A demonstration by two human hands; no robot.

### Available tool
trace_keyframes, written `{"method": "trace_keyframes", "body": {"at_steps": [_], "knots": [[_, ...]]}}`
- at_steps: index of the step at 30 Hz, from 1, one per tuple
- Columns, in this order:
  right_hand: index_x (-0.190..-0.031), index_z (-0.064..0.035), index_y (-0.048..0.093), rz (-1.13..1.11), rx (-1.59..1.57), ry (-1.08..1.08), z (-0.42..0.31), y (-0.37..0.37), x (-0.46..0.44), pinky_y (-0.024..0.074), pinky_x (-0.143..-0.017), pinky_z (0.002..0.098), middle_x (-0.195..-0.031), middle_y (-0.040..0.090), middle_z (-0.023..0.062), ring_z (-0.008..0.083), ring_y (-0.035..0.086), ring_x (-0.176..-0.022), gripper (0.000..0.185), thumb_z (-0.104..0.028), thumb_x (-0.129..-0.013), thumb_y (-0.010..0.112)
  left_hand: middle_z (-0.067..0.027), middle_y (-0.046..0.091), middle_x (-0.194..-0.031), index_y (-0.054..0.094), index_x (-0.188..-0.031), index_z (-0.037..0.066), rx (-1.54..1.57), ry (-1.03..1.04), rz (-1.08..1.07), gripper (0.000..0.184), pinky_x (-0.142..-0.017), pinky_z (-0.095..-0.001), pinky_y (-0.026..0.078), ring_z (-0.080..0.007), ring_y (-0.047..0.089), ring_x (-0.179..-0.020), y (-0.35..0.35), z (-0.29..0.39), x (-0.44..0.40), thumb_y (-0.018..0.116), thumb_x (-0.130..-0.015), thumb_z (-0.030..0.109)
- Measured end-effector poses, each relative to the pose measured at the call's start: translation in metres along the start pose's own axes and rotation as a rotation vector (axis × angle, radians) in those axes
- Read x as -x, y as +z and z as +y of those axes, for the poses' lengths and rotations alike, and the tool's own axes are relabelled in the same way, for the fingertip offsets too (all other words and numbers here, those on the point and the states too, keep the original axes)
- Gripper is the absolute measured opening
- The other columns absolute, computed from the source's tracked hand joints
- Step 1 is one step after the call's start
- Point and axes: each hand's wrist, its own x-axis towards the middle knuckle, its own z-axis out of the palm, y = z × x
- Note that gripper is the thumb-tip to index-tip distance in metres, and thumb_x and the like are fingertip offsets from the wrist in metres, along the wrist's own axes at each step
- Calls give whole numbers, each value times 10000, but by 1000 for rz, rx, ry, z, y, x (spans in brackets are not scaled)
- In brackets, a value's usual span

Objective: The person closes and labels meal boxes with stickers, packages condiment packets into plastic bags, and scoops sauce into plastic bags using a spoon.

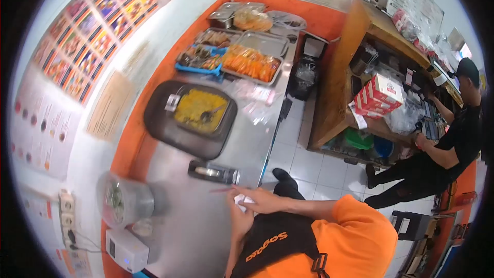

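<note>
My left hand (239, 222) and my right hand (263, 201) meet at the near edge of the steel table (180, 195). Both are closed around a small crumpled white piece (242, 202), which looks like paper or plastic film. From it a thin reddish strip (221, 190) sticks out to the left over the tabletop. Just beyond my hands a black-and-silver hand tool (213, 172) lies on the table; its exact kind is unclear. My fingers partly cover the white piece.
A dark tray (160, 110) carries a pan of yellow food (199, 109) with a spoon. Beyond are a tray of orange packets (251, 63) and a blue tray (198, 68). A clear tub (123, 201) and white device (127, 249) stand left. A person (453, 139) works at right.
</note>
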Motion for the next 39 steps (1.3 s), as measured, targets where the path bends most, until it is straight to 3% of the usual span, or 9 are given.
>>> {"method": "trace_keyframes", "body": {"at_steps": [5,11,16,20,23,28,33,37,39], "knots": [[-1316,-60,672,317,-164,157,88,-126,-8,552,-892,386,-1122,744,127,233,704,-1049,336,-133,-989,634,-198,276,-1636,50,-1651,129,15,142,-56,1047,-1275,-500,140,-353,232,-1562,100,66,-83,688,-851,-90],[-632,-1,601,1218,189,115,67,-389,-3,355,-502,339,-558,545,7,91,487,-551,517,-307,-1048,617,-171,233,-1687,122,-1643,53,41,12,-31,966,-1274,-496,194,-332,205,-1585,143,103,-130,726,-890,8],[-649,-30,551,1558,831,-511,-71,-535,7,375,-492,385,-568,495,71,184,476,-495,409,-159,-1032,615,-167,341,-1637,334,-1580,25,-113,-113,20,763,-1244,-517,277,-350,323,-1533,142,102,-133,723,-925,75],[-951,-73,628,1657,1349,-972,-167,-579,50,489,-724,359,-949,616,102,248,606,-831,121,-179,-983,677,-178,376,-1612,454,-1517,70,-407,-110,7,652,-1190,-536,358,-358,377,-1498,130,118,-124,731,-930,123],[-992,-63,651,1809,1270,-797,-62,-631,28,501,-759,383,-997,637,125,265,623,-879,152,-213,-973,661,-192,394,-1608,492,-1491,73,-340,-150,53,631,-1164,-518,390,-356,398,-1487,116,98,-108,748,-917,130],[-1062,-46,690,517,1031,682,370,-504,-30,521,-817,424,-1076,671,162,293,652,-959,254,-270,-955,636,-201,474,-1568,485,-1493,40,-291,-311,25,631,-1163,-480,404,-341,473,-1442,118,127,-90,747,-929,146],[-1131,-28,728,-871,668,478,416,-178,4,541,-875,465,-1156,706,200,322,682,-1039,374,-326,-937,610,-217,555,-1493,463,-1498,-17,-309,-271,-8,606,-1161,-442,420,-343,533,-1401,98,147,-62,711,-955,92],[-1136,-57,758,-844,664,352,424,-151,-8,554,-901,489,-1168,737,190,355,708,-1044,381,-317,-921,581,-232,553,-1485,414,-1530,-16,-126,-273,96,617,-1090,-415,497,-307,583,-1357,82,131,-52,671,-969,6],[-1046,6,751,-765,676,64,456,-187,-23,550,-881,544,-1060,739,244,414,718,-968,350,-247,-892,565,-190,723,-1231,384,-1548,-4,-15,-263,195,572,-886,-348,582,-243,775,-918,68,126,-47,594,-1015,-1]]}}
